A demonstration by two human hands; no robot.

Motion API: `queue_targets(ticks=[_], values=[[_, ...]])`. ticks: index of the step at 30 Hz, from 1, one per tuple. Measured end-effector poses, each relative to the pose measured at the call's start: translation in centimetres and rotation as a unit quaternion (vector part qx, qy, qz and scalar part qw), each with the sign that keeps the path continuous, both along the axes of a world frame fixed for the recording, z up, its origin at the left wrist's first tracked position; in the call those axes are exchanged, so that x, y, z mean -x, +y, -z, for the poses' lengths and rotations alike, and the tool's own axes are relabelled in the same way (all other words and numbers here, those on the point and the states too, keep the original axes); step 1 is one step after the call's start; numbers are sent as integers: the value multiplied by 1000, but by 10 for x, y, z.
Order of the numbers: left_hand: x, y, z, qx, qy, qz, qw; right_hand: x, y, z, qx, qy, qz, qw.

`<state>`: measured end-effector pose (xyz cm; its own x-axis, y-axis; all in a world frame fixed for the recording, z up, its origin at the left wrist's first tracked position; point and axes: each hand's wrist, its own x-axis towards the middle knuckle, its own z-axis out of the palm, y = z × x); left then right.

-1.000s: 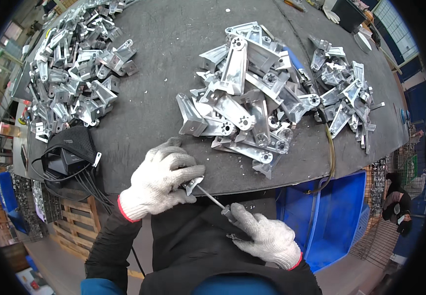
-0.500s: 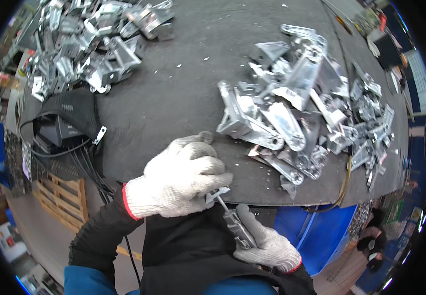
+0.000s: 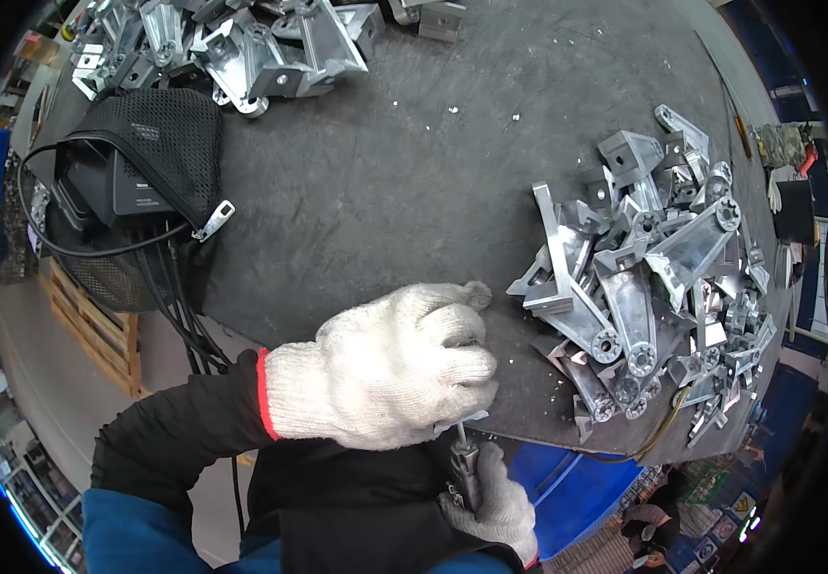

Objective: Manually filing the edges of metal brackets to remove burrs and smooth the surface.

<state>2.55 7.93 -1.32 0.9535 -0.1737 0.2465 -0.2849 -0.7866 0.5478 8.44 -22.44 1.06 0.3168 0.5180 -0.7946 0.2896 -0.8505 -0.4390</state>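
My left hand, in a white knit glove with a red cuff, is curled palm down at the table's near edge. Its fingers close around a small silver metal part, mostly hidden beneath the glove. Below it, my right hand, gloved alike, grips a grey hand tool with a slim body and a thin metal shaft. The shaft points up to the part under my left fingers; whether they touch cannot be seen.
A heap of silver metal brackets covers the table's right; another bracket pile lies far left. A black mesh pouch with cables sits at the left edge. Below the right edge stands a blue bin, and a wooden pallet lies on the floor.
The view has shifted, so the piles and pouch sit differently in it. My left hand now covers more of the metal part, and the tool points more steeply upward.
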Motion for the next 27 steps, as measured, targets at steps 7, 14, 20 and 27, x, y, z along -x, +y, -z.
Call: queue_targets(ticks=[7,14,20,27], values=[[-2,-1,2,7,-34,13,999,17,19,-18,125,-62,9,990],[0,2,-1,-9,-15,27,999,15,0,-12,-74,-24,62,995],[1,2,-2,-10,-19,18,1000,-16,23,-22,-67,254,194,945],[-7,28,-17,321,41,51,945,-24,-34,-42,-101,198,173,960]])
